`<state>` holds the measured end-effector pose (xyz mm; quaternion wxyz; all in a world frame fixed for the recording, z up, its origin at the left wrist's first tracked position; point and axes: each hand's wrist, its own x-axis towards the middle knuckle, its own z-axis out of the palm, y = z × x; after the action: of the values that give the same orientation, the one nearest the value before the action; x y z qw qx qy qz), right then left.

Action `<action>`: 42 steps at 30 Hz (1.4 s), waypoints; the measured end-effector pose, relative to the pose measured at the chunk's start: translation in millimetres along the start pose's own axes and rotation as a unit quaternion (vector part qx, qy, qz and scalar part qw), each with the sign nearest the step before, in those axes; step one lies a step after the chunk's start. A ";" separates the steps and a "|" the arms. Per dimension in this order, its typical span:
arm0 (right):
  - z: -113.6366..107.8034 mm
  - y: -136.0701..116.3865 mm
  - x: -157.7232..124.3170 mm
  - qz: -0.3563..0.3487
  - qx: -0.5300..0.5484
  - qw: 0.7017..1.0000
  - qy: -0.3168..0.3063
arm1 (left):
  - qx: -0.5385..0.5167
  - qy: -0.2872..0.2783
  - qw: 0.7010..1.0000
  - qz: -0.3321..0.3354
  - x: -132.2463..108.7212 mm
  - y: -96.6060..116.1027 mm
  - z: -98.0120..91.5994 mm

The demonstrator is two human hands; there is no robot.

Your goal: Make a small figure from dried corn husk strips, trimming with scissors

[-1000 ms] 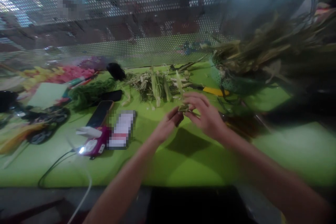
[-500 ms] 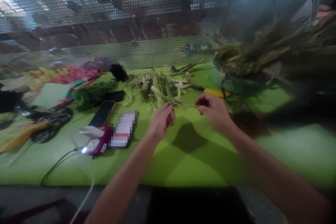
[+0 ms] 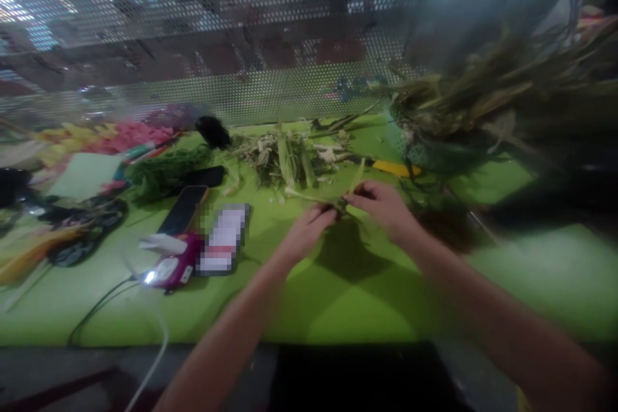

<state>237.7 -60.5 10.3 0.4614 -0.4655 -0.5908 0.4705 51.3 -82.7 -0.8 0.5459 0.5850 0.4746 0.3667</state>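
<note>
My left hand (image 3: 309, 228) is closed on a pale green plant strip (image 3: 309, 196), like a piece of dried husk, which sticks out up and to the left over its fingers. Close beside it, my right hand (image 3: 383, 206) pinches a thin upright end (image 3: 358, 174) of similar strip. Between the fingertips the strips meet in a small dark bunch, too blurred to make out. Just beyond the hands lies a heap of husk pieces and scraps (image 3: 290, 158) on the green tabletop (image 3: 290, 309).
At the right, a green basket (image 3: 434, 154) overflows with dried leaves (image 3: 463, 103); a yellow-handled tool (image 3: 396, 168) lies beside it. To the left are phones (image 3: 186, 209), a purple device (image 3: 176, 264) with a cable, green netting (image 3: 159, 170) and pink flowers (image 3: 140, 134). A perforated metal panel (image 3: 290, 90) stands behind.
My hands have come together; the strip stretched between them is now bunched at the fingertips. One end now stands upright by my right hand. My left hand moved right and slightly nearer.
</note>
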 end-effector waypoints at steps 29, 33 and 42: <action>-1.9 -0.5 -0.6 -0.133 -0.172 0.976 -0.019 | 0.072 -0.056 0.994 0.061 -0.3 -0.5 17.6; 2.5 7.5 -1.0 -0.135 -0.155 0.978 0.045 | 0.057 -0.078 0.995 0.039 -3.7 0.6 18.1; -2.7 -15.4 -11.5 -0.274 -0.317 0.901 0.109 | -0.079 0.025 0.997 0.003 4.6 -11.3 18.9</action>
<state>240.2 -73.4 24.6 0.4617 -0.4550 -0.7591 0.0597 68.7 -84.3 -15.0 0.5774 0.5321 0.4558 0.4193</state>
